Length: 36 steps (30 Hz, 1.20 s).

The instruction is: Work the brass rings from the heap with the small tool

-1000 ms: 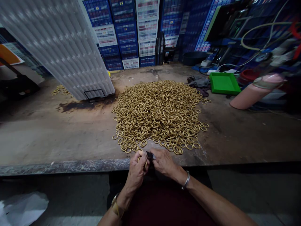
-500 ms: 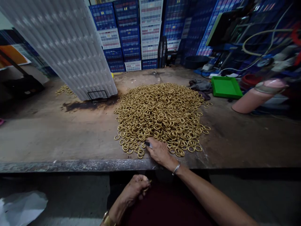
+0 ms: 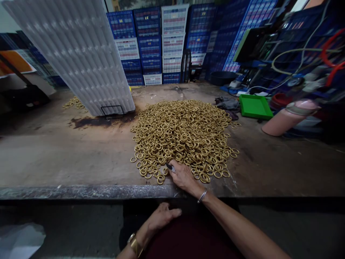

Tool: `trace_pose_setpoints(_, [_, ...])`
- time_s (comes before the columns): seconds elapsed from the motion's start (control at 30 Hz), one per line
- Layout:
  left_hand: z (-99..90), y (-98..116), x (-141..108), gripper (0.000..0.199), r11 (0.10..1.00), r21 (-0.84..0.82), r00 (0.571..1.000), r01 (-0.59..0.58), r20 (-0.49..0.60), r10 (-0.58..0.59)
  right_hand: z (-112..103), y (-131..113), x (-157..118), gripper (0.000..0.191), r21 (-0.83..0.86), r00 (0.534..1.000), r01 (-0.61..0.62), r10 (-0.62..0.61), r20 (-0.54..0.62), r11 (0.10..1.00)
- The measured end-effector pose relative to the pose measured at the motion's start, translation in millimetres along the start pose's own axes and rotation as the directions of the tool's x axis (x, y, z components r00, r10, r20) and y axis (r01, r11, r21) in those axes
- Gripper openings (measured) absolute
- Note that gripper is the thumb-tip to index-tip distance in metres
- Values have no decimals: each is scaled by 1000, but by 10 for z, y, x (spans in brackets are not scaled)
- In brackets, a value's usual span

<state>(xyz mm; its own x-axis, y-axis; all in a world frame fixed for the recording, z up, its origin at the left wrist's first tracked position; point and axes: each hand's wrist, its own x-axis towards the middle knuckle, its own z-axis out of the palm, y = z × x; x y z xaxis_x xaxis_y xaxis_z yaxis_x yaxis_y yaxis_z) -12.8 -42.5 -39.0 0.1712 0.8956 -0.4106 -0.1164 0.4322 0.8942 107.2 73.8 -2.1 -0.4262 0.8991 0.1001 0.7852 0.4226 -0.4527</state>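
Note:
A big heap of brass-coloured rings (image 3: pixel 183 133) lies on the worktable. At its near edge my right hand (image 3: pixel 184 177) is closed around a small grey object with a black tip (image 3: pixel 170 167), whose exact kind I cannot make out. The fingertips of that hand touch or almost touch the nearest rings; part of the fingers is hidden. My left hand (image 3: pixel 163 217) is below the table's front edge, over my lap. Its thumb stands apart from the fingers, and I see nothing held in it.
On the left leans a stack of translucent corrugated sheets (image 3: pixel 81 64) in a black wire stand (image 3: pixel 112 110). A green tray (image 3: pixel 255 107) and a pink bottle (image 3: pixel 287 120) are at right. Blue and white crates (image 3: pixel 174 43) are stacked behind the table.
My left hand held a ring half a second ago; now its thumb is spread and the ring is gone from view. My right hand stays nearly in place. The view has tilted slightly up.

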Motion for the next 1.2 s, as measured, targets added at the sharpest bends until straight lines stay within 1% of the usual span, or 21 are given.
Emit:
trace_pose_setpoints(0.07, [15,193,-135,17,996,86,993,-24,119,14,15,30,-30,16,97,999,11,-7,-43,995])
trace_pose_setpoints(0.1, [29,291,-188,18,993,103,989,-51,145,35,17,39,-48,15,153,998,19,-10,-62,988])
trace_pose_setpoints(0.13, [46,382,-225,18,992,102,991,-72,123,59,13,44,-70,15,209,997,27,-11,-77,977])
trace_pose_setpoints(0.17, [63,462,-241,20,993,87,995,-80,65,75,5,45,-95,13,262,996,33,-11,-86,965])
trace_pose_setpoints(0.2, [77,528,-236,23,993,73,995,-94,-31,97,-8,42,-122,12,308,996,39,-12,-89,951])
trace_pose_setpoints(0.23, [86,579,-212,25,991,71,984,-113,-134,121,-23,36,-151,12,345,996,45,-15,-89,938])
trace_pose_setpoints(0.27, [89,616,-173,28,989,69,964,-132,-225,144,-41,27,-181,11,374,996,52,-20,-89,926])
trace_pose_setpoints(0.3, [88,642,-124,32,986,69,942,-154,-292,167,-59,17,-210,10,397,996,59,-25,-91,916])
trace_pose_setpoints(0.33, [84,658,-70,36,983,66,927,-171,-326,183,-77,6,-236,10,413,995,68,-32,-95,908])
trace_pose_setpoints(0.37, [79,667,-17,39,982,50,923,-183,-335,189,-93,-5,-259,9,427,994,79,-39,-102,901])
trace_pose_setpoints(0.4, [76,671,32,40,982,27,928,-188,-324,186,-108,-16,-277,9,440,993,88,-44,-109,894])
trace_pose_setpoints(0.47, [77,672,106,35,983,-27,949,-179,-268,165,-130,-34,-296,8,470,993,89,-43,-108,878])
trace_pose_setpoints(0.53, [90,673,145,33,982,-71,962,-175,-225,156,-139,-44,-295,9,510,996,68,-27,-88,858])
trace_pose_setpoints(0.67, [114,685,159,35,979,-100,967,-179,-203,156,-130,-41,-251,11,599,998,-50,59,5,799])
trace_pose_setpoints(0.77, [117,680,169,35,982,-105,977,-159,-159,141,-126,-39,-208,14,651,991,-131,122,58,748])
trace_pose_setpoints(0.9, [123,645,199,35,974,-167,983,-156,-126,136,-143,-42,-179,12,692,989,-146,128,79,707])
trace_pose_setpoints(1.03, [145,609,215,31,957,-242,983,-160,-125,133,-145,-26,-173,14,734,983,-182,145,115,654])
trace_pose_setpoints(1.1, [153,595,220,32,951,-266,983,-161,-132,129,-132,-5,-174,14,730,979,-198,165,118,654])
trace_pose_setpoints(1.13, [155,590,223,33,948,-273,982,-163,-136,129,-124,7,-178,14,713,980,-192,176,98,674])
trace_pose_setpoints(1.2, [150,585,230,33,943,-280,979,-180,-149,142,-110,31,-196,14,643,985,-144,170,23,752])
